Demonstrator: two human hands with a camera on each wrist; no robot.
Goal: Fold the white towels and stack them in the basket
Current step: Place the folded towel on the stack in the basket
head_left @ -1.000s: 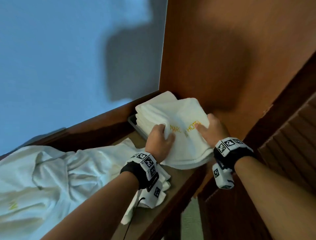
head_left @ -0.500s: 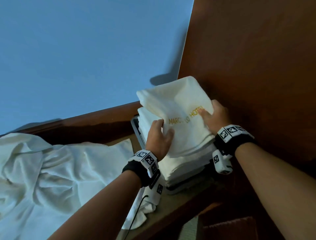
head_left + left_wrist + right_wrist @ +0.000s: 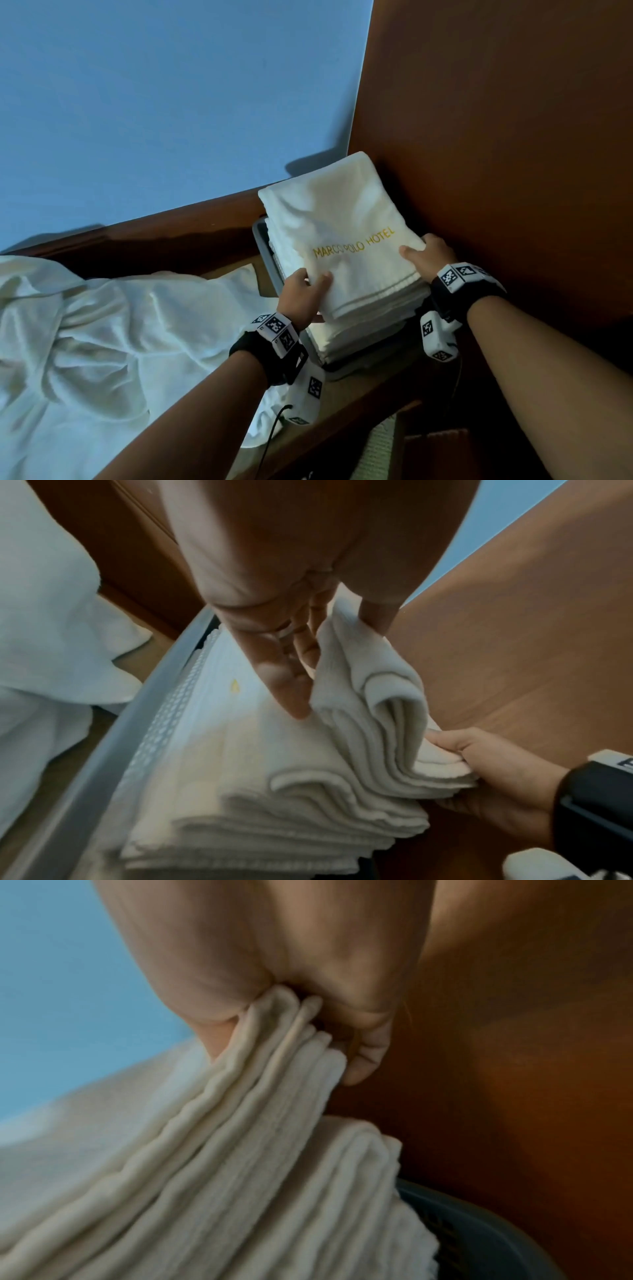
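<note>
A folded white towel (image 3: 339,233) with gold "MARCO POLO HOTEL" lettering lies on top of a stack of folded towels (image 3: 363,332) in a grey basket (image 3: 262,236). My left hand (image 3: 305,294) pinches its near left corner, thumb on top and fingers (image 3: 284,680) underneath. My right hand (image 3: 428,257) grips its near right corner; the right wrist view shows the towel's layered edge (image 3: 274,1069) held between thumb and fingers. In the left wrist view the folded towel (image 3: 373,710) is lifted a little off the stack (image 3: 257,791) at the near edge.
A heap of unfolded white towels (image 3: 85,342) lies on the wooden surface (image 3: 342,411) left of the basket. A brown wooden panel (image 3: 496,137) stands close on the basket's right. A blue wall (image 3: 171,102) is behind.
Both hands have carried the folded towel back over the stack and lowered it, so it lies flatter with its lettering showing in full. The view has shifted left and up.
</note>
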